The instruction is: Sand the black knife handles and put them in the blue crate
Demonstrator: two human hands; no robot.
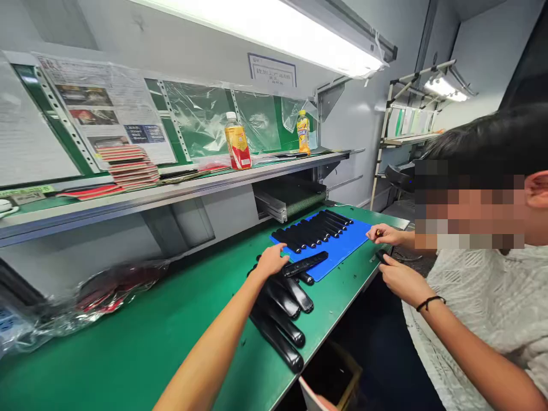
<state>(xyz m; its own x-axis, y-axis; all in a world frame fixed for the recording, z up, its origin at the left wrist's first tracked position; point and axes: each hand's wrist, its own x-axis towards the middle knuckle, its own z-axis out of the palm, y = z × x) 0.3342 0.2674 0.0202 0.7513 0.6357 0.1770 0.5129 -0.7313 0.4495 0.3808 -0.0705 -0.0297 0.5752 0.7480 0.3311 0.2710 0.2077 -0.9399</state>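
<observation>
My left hand [272, 261] reaches over the far end of a loose pile of glossy black rounded bars [280, 325]. Its visible finger and thumb are apart. A single black bar [306, 265] lies slantwise beside the thumb, one end over the blue mat [338, 254]. Whether the hand touches that bar is hard to see. More slim black bars [314, 233] lie side by side in a row on the mat. My right hand is not recognisable in view.
A co-worker [475, 274] sits at the right, a small dark piece in one hand [400, 277]. Above the green table [171, 337] runs a shelf [188, 185] with two bottles [238, 142] and stacked red-edged cards [128, 165]. Clear plastic bags [107, 297] lie left; an open box [338, 371] stands below the edge.
</observation>
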